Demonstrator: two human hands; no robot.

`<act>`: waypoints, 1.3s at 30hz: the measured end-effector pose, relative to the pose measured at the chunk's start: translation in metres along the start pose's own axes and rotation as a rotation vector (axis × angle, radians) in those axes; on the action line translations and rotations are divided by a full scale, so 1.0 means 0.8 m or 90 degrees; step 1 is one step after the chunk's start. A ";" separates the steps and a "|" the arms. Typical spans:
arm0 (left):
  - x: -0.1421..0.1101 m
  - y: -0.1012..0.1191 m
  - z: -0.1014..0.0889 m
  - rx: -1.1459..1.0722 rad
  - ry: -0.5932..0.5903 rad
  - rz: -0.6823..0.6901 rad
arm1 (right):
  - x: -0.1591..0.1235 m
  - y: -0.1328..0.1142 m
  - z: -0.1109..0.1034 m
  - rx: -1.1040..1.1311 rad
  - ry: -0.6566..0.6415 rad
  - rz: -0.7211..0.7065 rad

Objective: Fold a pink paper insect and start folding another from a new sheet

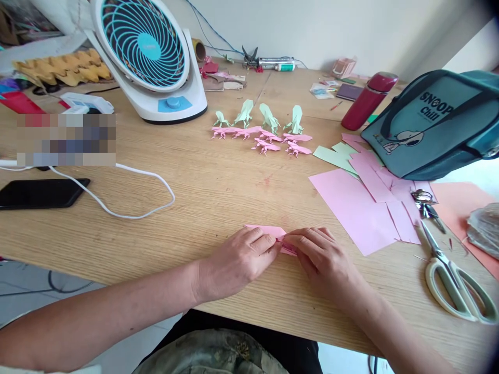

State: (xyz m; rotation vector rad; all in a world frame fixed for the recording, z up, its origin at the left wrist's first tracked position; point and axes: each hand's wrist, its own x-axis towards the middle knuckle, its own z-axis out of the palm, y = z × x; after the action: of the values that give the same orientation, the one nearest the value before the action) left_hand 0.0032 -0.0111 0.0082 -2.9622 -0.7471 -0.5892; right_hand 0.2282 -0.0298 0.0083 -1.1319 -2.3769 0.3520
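Note:
Near the table's front edge, a folded piece of pink paper [268, 229] lies between my two hands. My left hand [244, 254] presses and pinches its left part, with thumb and fingers together. From the other side my right hand [322, 254] grips the paper's right end, fingers bent over it. Parts of the folds are hidden under my fingertips. Farther back stand several pink folded-paper insects [265, 147] in rows. Behind these are several light green folded-paper insects [268, 118] with raised wings.
Pink paper sheets [354, 208] and green strips [335, 158] lie at right, near scissors [454, 283], keys [427, 205], a teal bag [429, 135] and a red bottle [368, 104]. At left are a fan [150, 49], a black phone [42, 193] and a white cable [128, 215].

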 end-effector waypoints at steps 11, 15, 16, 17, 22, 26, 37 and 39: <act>0.021 -0.012 -0.002 -0.336 -0.067 -0.214 | -0.007 0.016 -0.008 0.066 -0.053 -0.028; 0.028 -0.009 -0.009 -0.366 -0.119 -0.271 | -0.004 0.016 -0.002 0.076 -0.036 -0.005; 0.029 -0.007 -0.010 -0.365 -0.127 -0.281 | -0.004 0.016 0.000 0.075 -0.030 0.001; 0.030 -0.006 -0.011 -0.362 -0.134 -0.290 | -0.004 0.015 0.002 0.076 -0.025 0.007; 0.033 -0.001 -0.010 -0.326 -0.166 -0.329 | -0.005 0.012 0.006 0.097 -0.014 0.040; 0.035 0.002 -0.004 -0.299 -0.173 -0.349 | -0.005 0.012 0.007 0.090 -0.010 0.039; 0.036 0.000 0.000 -0.317 -0.152 -0.356 | -0.006 0.012 0.007 0.078 -0.022 0.021; 0.035 0.000 0.001 -0.323 -0.149 -0.356 | -0.007 0.012 0.007 0.079 -0.024 0.016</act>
State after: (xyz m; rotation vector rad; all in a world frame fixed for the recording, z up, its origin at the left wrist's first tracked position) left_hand 0.0264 0.0014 0.0175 -3.2972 -1.7145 -0.5084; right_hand 0.2346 -0.0281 -0.0022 -1.1082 -2.3396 0.5254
